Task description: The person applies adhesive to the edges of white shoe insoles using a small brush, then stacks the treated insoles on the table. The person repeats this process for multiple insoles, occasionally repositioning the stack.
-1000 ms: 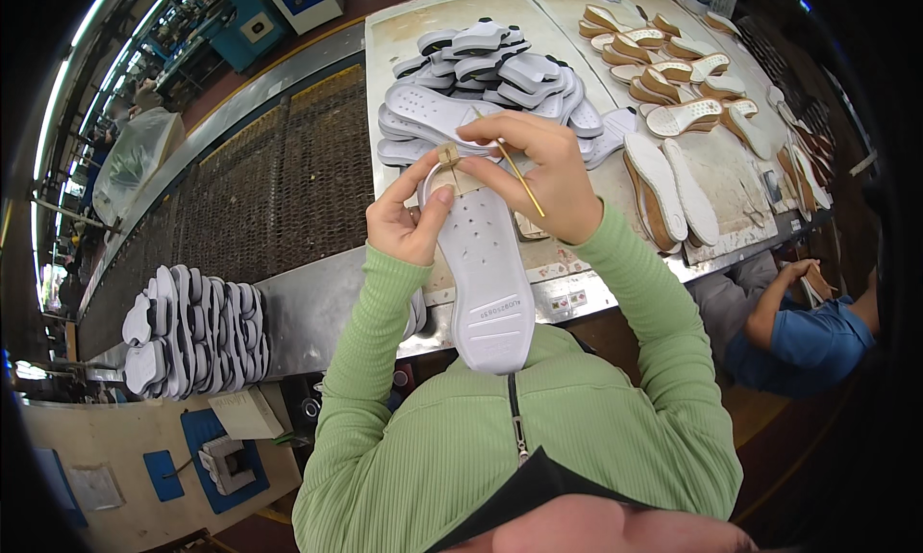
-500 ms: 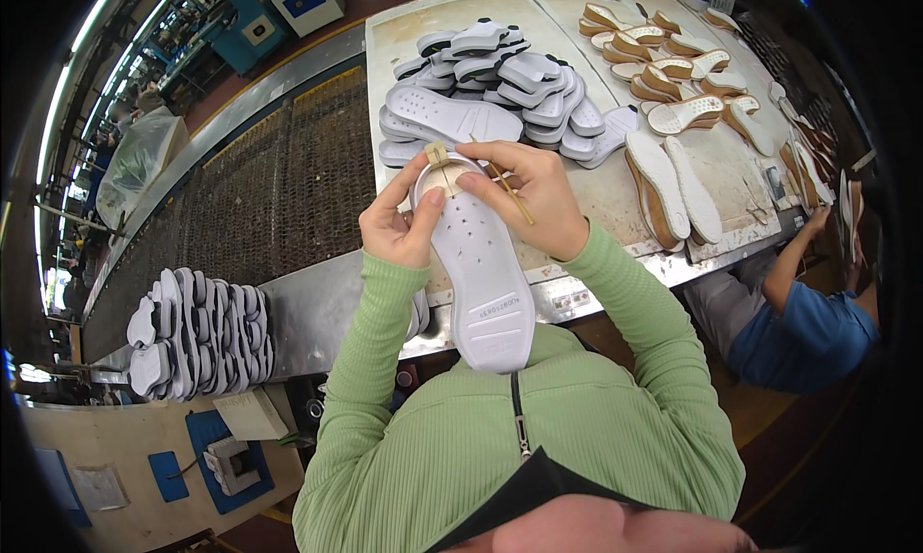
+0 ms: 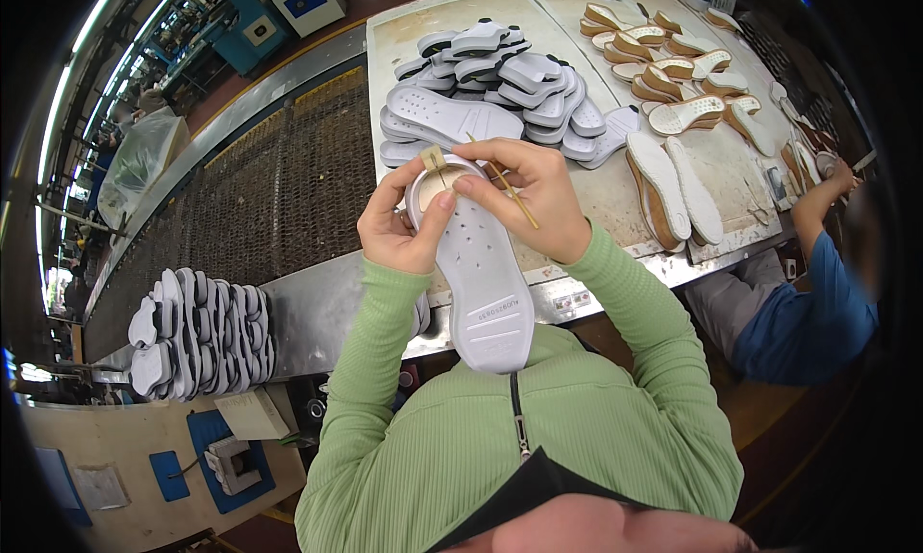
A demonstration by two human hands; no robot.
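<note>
A white shoe sole with small holes points away from me, its near end against my green top. At its far end is a beige oval recess, with a small tan piece over the rim there. My left hand is closed on the left side of that end, thumb at the recess. From the right, my right hand grips the same end, its thumb pressing by the recess. A thin tan stick is also held between the fingers of my right hand.
White soles are piled on the table ahead. Cork-sided soles lie farther right. More soles stand stacked at left, beside a dark mesh conveyor. A person in a blue shirt works at the right edge.
The far end of the sole has tilted slightly, and my left thumb has shifted right and down, showing more of the recess. The co-worker's arm at right has moved.
</note>
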